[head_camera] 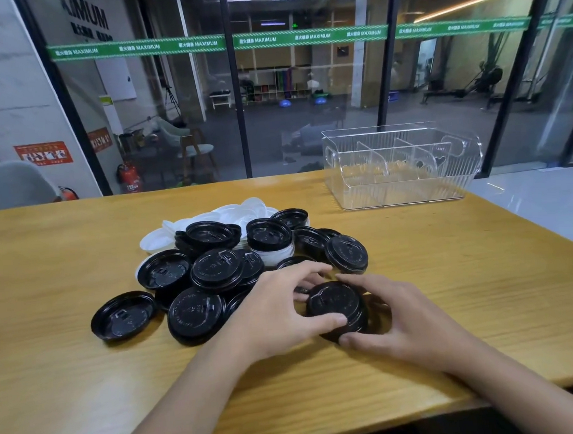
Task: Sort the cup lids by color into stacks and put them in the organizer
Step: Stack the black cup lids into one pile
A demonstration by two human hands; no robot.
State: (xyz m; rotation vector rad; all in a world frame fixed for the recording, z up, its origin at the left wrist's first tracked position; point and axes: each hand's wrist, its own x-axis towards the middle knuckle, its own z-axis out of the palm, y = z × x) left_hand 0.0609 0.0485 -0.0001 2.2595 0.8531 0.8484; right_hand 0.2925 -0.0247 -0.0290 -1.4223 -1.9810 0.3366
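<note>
- Beyond the worktop runs a glass wall [304,97] looking into a dim gym; a green band [218,42] across the panes repeats "MAXIMUM" beside characters too small to read.
- Large dark wall lettering [89,17] at upper left is cut off and reads "XIMUM".
- An orange sign [44,154] and a red fire extinguisher [129,177] sit low on the left; their print is not legible.
- Your worktop [47,301] is yellow wood with the grain running left to right.
- The clear plastic organizer [400,164] stands at the far right of the worktop, well apart from the lids. Its long axis runs left to right, and upright dividers split it into compartments.
- The heap of black lids [214,272] lies in the middle, with the white lids [230,212] at its far side.
- One loose lid at the near left [122,316] lies hollow side up; another at the right of the heap [347,253] is dome up and tilted against its neighbours.
- You hold one black lid [335,306] dome up, just near of the heap. It sits low over the worktop, on at least one more lid.
- Your left hand [275,312] grips it with the thumb on the near rim and curled fingers over the far rim.
- Your right hand [404,323] clasps the same lid from the right, thumb at the near edge.
- Embossed marks on the lid tops cannot be read.
</note>
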